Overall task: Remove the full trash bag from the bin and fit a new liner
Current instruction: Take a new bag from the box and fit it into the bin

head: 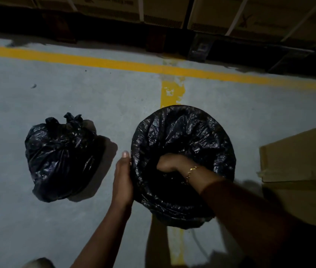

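So we're leaning over the bin with both arms reaching down and forward from the bottom of the shot. Our left hand is lying flat against the outside left of the bin, palm pressed on the plastic, thumb pointing up along the rim, fingers wrapping out of sight, so it's steadying more than gripping. Our right hand is coming in from the lower right, sleeve pushed up a bit, a gold bracelet sitting on the wrist, and the hand is dipping down inside the new liner; the fingers are curling into the dark plastic, but we honestly can't tell whether they're pinching it or just pushing. The liner is already folding over the round rim all the way around, crinkly and black. Off to the left, well apart, the full trash bag is sitting knotted on the grey floor. A cardboard box is sitting on the right, a yellow line is running across further out, and stacked cartons are standing at the back.
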`<state>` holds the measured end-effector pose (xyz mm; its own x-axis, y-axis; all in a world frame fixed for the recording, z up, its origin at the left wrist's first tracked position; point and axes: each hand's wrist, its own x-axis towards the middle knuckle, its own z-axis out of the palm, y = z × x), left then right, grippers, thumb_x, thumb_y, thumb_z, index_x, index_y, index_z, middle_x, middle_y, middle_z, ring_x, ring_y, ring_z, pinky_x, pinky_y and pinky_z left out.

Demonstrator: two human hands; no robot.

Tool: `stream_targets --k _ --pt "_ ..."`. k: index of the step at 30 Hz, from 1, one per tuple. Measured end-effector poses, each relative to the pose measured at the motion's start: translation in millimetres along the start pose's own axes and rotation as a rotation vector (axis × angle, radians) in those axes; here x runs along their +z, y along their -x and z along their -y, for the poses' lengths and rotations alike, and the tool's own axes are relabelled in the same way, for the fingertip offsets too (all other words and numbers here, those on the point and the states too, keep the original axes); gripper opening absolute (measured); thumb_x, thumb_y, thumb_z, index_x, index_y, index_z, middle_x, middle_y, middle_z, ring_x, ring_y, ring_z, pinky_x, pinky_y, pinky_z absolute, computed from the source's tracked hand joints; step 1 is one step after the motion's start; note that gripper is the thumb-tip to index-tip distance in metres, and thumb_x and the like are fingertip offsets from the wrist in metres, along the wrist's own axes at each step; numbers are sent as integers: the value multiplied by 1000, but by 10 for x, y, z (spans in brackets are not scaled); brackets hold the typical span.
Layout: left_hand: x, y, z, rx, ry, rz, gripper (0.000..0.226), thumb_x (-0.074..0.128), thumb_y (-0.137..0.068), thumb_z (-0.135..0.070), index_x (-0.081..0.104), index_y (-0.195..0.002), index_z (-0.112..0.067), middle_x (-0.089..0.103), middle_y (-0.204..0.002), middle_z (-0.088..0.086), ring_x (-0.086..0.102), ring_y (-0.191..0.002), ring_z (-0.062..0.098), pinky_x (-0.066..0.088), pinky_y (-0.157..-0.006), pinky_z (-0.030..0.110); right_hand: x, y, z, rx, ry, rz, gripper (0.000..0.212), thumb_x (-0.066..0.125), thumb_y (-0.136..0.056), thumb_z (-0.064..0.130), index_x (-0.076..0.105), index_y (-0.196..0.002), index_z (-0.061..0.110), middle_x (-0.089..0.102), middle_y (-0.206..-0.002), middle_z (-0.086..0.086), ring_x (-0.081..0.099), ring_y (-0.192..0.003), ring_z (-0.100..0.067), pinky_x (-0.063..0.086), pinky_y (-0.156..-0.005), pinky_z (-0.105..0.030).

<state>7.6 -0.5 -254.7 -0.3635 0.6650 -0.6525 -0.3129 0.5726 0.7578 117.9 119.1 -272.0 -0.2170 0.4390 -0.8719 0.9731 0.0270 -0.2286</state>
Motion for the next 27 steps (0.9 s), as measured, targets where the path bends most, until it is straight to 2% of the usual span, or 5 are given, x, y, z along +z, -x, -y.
stream_targets --k 5,9,14,21,27 --pt "31 214 -146 -150 29 34 40 31 -102 -61 65 -98 -41 67 -92 -20 62 -88 4 48 -70 32 -620 554 -128 -79 -133 -261 53 56 -96 43 58 -140 14 55 -148 -12 54 -132 -30 43 -96 -27" --pt "8 333 -193 -110 -59 -29 37 35 -102 -61 65 -107 -38 68 -114 -7 62 -102 14 48 -81 35 -899 693 -276 -46 -227 -253 42 56 -99 31 65 -129 4 61 -139 -18 58 -125 -33 45 -91 -28" --pt "284 418 -466 775 -721 -286 29 52 -94 -30 65 -114 -12 63 -111 9 55 -107 25 43 -90 39 -759 804 -431 12 -376 -201 28 48 -97 27 65 -110 8 68 -110 -17 71 -95 -37 59 -76 -41" --pt "977 -542 -492 -89 -334 336 63 59 -59 -43 68 -107 -4 70 -108 21 67 -84 33 51 -81 39 -497 517 -511 94 -978 -143 33 45 -105 21 64 -123 1 66 -92 -11 63 -79 -26 48 -63 -27" --pt "578 -66 -910 118 -248 233 19 59 -99 -28 74 -95 -19 78 -85 0 71 -69 11 49 -63 23 -502 1023 -865 -190 -1015 -461 20 61 -98 30 71 -112 19 72 -107 1 67 -102 -15 49 -84 -33"
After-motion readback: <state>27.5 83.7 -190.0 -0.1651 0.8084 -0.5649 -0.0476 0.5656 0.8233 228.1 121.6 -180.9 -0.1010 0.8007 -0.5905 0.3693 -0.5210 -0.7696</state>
